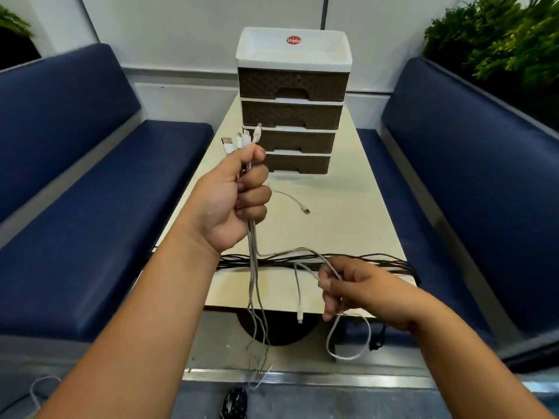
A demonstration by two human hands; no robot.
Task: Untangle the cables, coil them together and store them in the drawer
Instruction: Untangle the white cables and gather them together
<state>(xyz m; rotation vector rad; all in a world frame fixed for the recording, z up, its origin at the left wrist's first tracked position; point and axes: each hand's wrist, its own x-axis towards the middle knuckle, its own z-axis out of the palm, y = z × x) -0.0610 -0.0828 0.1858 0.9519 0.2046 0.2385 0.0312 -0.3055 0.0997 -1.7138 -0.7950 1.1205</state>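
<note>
My left hand is raised above the near half of the table, fingers curled tight round a bunch of white cables; their plug ends fan out above my fist, pointing toward the far end, and the cords fall from the bottom of my grip, past the near table edge, down to the floor. My right hand is lower and to the right, just over the near edge, its fingers closed on some of the same white cords; one strand arcs across from under my left hand to it, a loop hangs below it, and one loose plug end dangles just left of it. A bundle of dark cables lies straight across the table from left to right, between my two hands, and spills off the right edge. One more white cable end lies on the tabletop, just right of my left hand. At the far end stands the drawer unit, a white frame with four brown drawers, all pushed in. Blue benches run along the left and right of the table, with green plants at the far right.
</note>
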